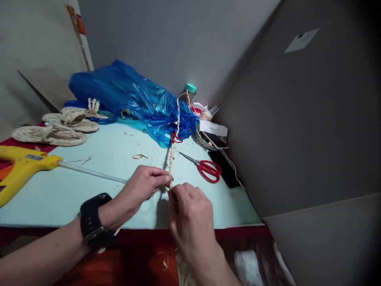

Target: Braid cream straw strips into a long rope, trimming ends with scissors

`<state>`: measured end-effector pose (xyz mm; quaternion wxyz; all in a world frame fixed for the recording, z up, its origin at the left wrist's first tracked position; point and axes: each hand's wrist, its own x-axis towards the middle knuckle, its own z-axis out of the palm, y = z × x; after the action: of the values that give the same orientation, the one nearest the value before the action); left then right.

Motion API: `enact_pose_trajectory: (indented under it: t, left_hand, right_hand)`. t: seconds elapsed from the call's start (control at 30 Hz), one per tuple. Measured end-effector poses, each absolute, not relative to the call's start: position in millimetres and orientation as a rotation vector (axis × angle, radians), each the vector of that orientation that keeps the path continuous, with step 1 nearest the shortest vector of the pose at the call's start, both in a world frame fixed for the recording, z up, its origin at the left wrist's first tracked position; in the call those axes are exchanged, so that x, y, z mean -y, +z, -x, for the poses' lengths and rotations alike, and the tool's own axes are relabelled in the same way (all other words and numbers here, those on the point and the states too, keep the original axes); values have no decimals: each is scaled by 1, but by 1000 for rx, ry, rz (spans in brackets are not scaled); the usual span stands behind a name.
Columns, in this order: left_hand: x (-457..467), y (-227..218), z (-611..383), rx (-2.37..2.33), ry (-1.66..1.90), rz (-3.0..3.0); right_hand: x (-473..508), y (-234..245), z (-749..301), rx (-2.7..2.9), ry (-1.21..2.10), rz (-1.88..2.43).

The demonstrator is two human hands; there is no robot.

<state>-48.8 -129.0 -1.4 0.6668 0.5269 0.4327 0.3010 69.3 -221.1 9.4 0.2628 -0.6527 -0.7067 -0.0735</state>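
Note:
A thin braided straw cord [175, 137] runs up from my hands toward the back of the table, where a red thread [176, 138] ties it. My left hand [142, 186], with a black watch on its wrist, pinches the cord's near end between thumb and fingers. Right beside it, my right hand [190, 208] is closed on the loose strands just below the pinch. Both hands hover over the pale blue mat [89, 190] near its front edge.
Red-handled scissors [206, 167] lie to the right of the cord. A yellow glue gun [20, 167] with a clear stick lies at left. Coiled straw braids [56, 127] and a blue plastic bag [131, 95] sit at the back. A phone [214, 140] lies by the grey wall.

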Motion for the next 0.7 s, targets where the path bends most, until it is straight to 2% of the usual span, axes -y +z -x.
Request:
enact_pose_trajectory:
  t: [0.23,0.5,0.57,0.7]
  left_hand:
    - [132,0,55,-915,682,-1062]
    - [132,3,54,-870,684,-991]
    - [131,3,55,-876,707,-973]
    - [130,2,58,-831,713,-1010]
  right_hand:
    - [211,-8,-41,2001,-587,1732]
    - [206,-19,-37,1973,-723,1718]
    - [208,-10,-43,2010,-598,1672]
    - [212,23,-70,1898,68,1673]
